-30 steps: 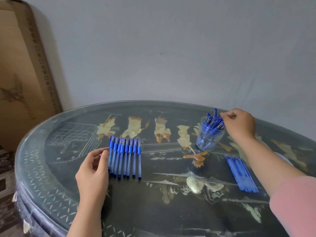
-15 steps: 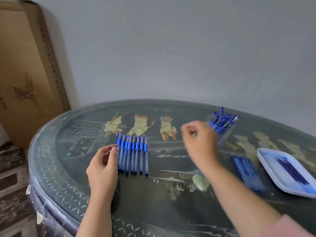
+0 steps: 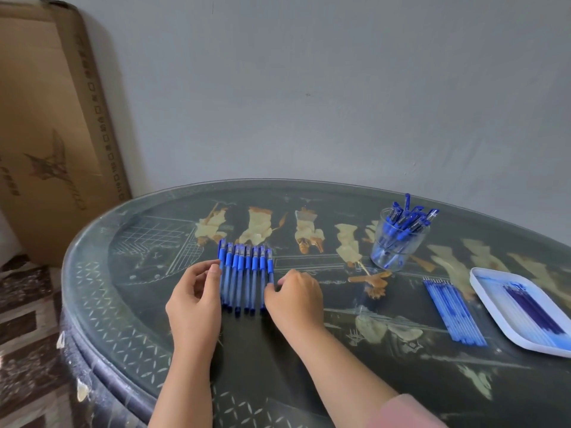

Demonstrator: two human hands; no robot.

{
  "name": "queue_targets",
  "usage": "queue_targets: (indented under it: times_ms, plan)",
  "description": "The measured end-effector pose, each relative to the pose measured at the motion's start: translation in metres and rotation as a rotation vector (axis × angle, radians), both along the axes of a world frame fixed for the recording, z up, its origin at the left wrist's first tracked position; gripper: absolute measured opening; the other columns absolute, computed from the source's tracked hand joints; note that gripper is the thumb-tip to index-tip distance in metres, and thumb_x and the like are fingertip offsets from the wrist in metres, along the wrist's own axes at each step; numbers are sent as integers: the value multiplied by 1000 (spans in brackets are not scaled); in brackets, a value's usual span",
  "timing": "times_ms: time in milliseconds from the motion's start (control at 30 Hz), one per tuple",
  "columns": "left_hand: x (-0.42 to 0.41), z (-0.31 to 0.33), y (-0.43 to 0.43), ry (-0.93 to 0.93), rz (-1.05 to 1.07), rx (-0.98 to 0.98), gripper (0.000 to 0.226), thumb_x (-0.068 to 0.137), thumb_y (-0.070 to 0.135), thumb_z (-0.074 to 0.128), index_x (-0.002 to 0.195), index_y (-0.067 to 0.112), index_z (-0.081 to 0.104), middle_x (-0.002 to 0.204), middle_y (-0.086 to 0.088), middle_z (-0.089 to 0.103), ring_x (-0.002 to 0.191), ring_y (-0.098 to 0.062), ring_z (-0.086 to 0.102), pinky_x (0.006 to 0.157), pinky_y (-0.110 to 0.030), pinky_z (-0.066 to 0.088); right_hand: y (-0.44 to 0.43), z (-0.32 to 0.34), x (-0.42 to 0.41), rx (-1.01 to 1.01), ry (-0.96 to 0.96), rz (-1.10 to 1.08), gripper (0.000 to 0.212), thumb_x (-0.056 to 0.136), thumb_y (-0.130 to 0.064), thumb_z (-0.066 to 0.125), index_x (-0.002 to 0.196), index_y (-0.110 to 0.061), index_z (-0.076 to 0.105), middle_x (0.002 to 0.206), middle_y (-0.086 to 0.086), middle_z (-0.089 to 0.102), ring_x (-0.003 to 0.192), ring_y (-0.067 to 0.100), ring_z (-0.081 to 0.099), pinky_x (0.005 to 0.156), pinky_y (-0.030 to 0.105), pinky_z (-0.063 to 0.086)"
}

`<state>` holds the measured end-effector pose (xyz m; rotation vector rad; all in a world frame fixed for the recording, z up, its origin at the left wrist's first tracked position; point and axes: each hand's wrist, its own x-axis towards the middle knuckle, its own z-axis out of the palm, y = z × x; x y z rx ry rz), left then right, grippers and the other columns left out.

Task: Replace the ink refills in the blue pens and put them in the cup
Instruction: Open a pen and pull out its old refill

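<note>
Several blue capped pens (image 3: 245, 276) lie side by side in a row on the glass-topped round table (image 3: 139, 304). My left hand (image 3: 194, 301) rests against the left end of the row, fingers apart and holding nothing. My right hand (image 3: 296, 301) is at the right end, thumb and fingertips closed on the rightmost pen, which still lies on the table. A clear cup (image 3: 398, 245) with several blue pens standing in it sits at the back right, away from both hands.
A row of light blue refills (image 3: 454, 313) lies right of centre. A white tray (image 3: 494, 288) at the right edge holds dark refills (image 3: 531, 307). A large cardboard box (image 3: 52, 134) leans on the wall to the left. The table's curved edge runs near my left forearm.
My right hand has left the cup and swung left across the table to the right end of the pen row. My left hand has stayed at the row's left side.
</note>
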<state>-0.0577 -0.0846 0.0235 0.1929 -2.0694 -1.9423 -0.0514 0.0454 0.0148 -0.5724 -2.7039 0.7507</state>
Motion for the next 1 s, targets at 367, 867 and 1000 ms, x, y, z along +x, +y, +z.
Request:
queue_targets:
  times_ms: [367, 867, 1000]
  plan:
    - [0, -1, -2, 6, -11, 25, 12, 97, 28, 56, 97, 31, 68, 94, 10, 68, 92, -5, 63, 71, -16, 41, 5, 12, -8, -34, -102, -74, 31, 84, -15, 58, 60, -14, 38, 77, 6, 57, 78, 27, 59, 60, 32, 44]
    - [30, 2, 18, 272, -231, -361, 23, 89, 12, 67, 105, 29, 67, 100, 17, 66, 97, -1, 61, 82, -11, 43, 105, 24, 93, -8, 12, 4, 9, 78, -18, 68, 72, -18, 61, 67, -7, 60, 67, 8, 55, 54, 15, 39]
    - [61, -10, 48, 424, -634, -659, 51, 85, 20, 74, 131, 35, 57, 124, 24, 54, 115, 9, 49, 99, -2, 30, 134, 16, 151, 2, 20, 119, 7, 77, -20, 71, 79, -22, 64, 79, -13, 55, 72, 2, 52, 63, 11, 39]
